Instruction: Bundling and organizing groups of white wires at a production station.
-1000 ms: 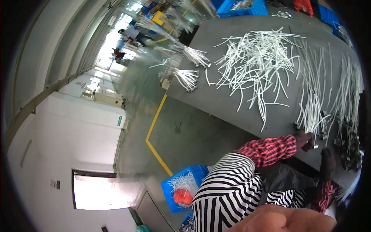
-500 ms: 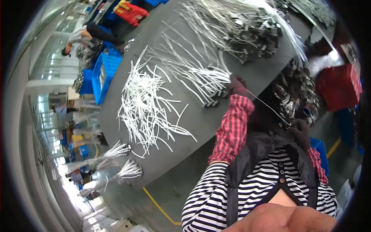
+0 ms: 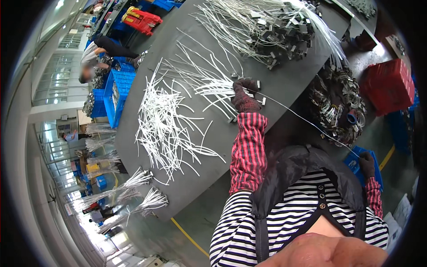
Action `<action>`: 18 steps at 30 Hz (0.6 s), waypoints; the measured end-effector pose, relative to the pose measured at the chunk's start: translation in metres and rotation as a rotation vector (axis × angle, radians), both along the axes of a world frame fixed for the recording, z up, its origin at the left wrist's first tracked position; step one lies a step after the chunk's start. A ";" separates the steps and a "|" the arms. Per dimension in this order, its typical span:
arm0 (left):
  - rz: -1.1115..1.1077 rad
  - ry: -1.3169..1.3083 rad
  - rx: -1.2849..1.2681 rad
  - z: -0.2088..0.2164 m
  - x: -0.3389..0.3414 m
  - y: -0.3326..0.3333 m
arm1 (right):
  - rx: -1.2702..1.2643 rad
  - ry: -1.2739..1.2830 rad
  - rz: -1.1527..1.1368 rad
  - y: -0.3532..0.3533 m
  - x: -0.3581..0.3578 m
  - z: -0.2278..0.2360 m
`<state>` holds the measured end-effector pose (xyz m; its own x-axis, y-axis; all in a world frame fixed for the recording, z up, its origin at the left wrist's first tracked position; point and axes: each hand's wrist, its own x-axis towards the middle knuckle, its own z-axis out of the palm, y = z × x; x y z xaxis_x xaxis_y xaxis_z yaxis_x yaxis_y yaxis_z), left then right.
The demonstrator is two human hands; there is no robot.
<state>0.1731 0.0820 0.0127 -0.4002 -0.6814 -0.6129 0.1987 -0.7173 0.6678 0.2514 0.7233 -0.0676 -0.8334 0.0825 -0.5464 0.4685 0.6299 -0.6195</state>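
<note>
My left hand (image 3: 246, 97), in a dark glove, is closed over a bunch of white cables (image 3: 215, 89) on the grey table; small dark connector blocks poke out around it. A single thin white cable (image 3: 307, 122) stretches from there across the table's edge to my right hand (image 3: 366, 163). That hand, also gloved and low at the right, has its fingers closed on the cable's end. Left of the bunch lies a loose heap of short white tubes (image 3: 162, 120).
A thick pile of cables with grey connectors (image 3: 284, 38) covers the table's far side. Tied bundles (image 3: 153, 200) lie at its left corner. Beyond its right edge are a coiled heap of cables (image 3: 340, 107), a red crate (image 3: 388, 91) and a blue bin (image 3: 353, 158). Another person (image 3: 95, 58) bends at the far left.
My right hand has moved right and down, away from my body, drawing the thin cable out longer. My left hand has shifted left over the bunch of cables.
</note>
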 end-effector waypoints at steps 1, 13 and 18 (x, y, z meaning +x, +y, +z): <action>-0.003 -0.034 -0.001 0.005 0.002 -0.004 | -0.005 0.019 0.068 -0.002 -0.003 -0.002; -0.607 -0.132 -0.779 -0.065 0.057 0.032 | -0.687 0.247 0.569 -0.363 -0.081 0.053; -0.730 -0.600 -1.514 -0.122 0.071 0.016 | -0.628 0.017 0.621 -0.526 -0.105 0.093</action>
<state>0.2440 0.0984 -0.1091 -0.8283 -0.5378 0.1572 -0.3423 0.7078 0.6180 0.1460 0.1974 0.0255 -0.6368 -0.6989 -0.3257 0.1421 0.3088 -0.9405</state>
